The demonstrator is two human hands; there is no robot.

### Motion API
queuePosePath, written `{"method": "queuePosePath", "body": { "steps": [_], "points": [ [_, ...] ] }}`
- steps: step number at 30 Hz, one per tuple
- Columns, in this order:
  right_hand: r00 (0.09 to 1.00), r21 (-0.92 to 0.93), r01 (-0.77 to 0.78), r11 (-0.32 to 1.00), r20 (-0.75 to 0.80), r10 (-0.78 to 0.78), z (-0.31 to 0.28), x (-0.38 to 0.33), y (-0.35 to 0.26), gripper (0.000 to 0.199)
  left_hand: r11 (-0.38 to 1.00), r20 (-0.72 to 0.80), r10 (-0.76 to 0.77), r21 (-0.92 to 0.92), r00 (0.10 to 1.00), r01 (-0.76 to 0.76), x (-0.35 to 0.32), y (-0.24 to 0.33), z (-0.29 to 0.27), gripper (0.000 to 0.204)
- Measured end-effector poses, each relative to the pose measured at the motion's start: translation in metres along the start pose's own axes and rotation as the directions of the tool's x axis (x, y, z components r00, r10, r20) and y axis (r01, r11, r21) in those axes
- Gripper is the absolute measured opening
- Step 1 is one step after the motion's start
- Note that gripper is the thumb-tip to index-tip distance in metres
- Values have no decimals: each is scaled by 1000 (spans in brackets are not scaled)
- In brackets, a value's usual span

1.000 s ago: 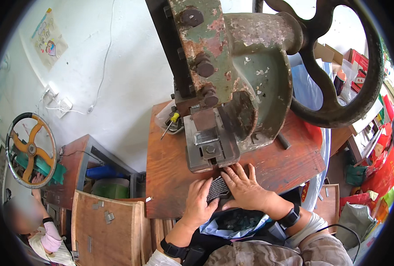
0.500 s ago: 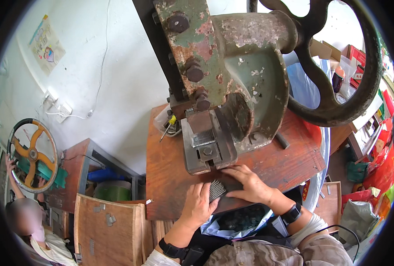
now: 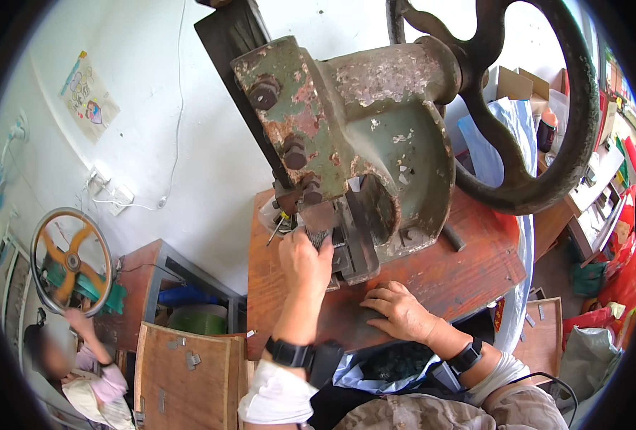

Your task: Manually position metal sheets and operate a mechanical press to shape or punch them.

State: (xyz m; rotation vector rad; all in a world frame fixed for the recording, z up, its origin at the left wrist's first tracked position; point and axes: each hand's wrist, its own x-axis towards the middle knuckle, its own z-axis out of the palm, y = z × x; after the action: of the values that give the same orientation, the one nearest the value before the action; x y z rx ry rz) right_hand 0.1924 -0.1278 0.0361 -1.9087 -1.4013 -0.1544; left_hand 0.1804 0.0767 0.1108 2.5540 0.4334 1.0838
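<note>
Our hands at the old green press (image 3: pixel 375 150)

Our left hand (image 3: pixel 305 259) pinches a small dark piece (image 3: pixel 319 237) at the die (partly hidden); our right hand (image 3: pixel 398 312) lies flat, fingers spread, on the wooden bench (image 3: pixel 468 269).

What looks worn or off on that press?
The green press body has paint flaking off in large patches, with rust around its bolts. The left hand holds a small dark part at the die, the right hand lies flat on the wooden bench. Nothing spilled.

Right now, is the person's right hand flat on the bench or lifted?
Flat: the right hand rests palm down, fingers spread, on the wooden bench.
</note>
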Motion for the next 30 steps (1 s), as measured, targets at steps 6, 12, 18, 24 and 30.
{"method": "queuePosePath", "body": {
  "steps": [6,12,18,24,30],
  "points": [
    [1000,-5,-6,1000,-25,6,-1,-2,4,37,958,103,-120,-249,987,142,12,17,7,42],
    [998,-18,6,1000,-58,-7,-3,0,2,34,956,75,-176,-226,982,189,4,27,4,46],
    [921,103,-22,994,-385,61,-31,25,-5,25,584,472,-120,-678,873,447,19,-15,-30,43],
    [871,-65,13,998,-490,-43,-32,103,-8,37,924,71,55,-383,996,-23,11,-39,23,31],
    [901,17,-311,950,-312,301,-34,124,1,57,905,209,23,-420,978,69,14,-40,23,35]
  ]
}}
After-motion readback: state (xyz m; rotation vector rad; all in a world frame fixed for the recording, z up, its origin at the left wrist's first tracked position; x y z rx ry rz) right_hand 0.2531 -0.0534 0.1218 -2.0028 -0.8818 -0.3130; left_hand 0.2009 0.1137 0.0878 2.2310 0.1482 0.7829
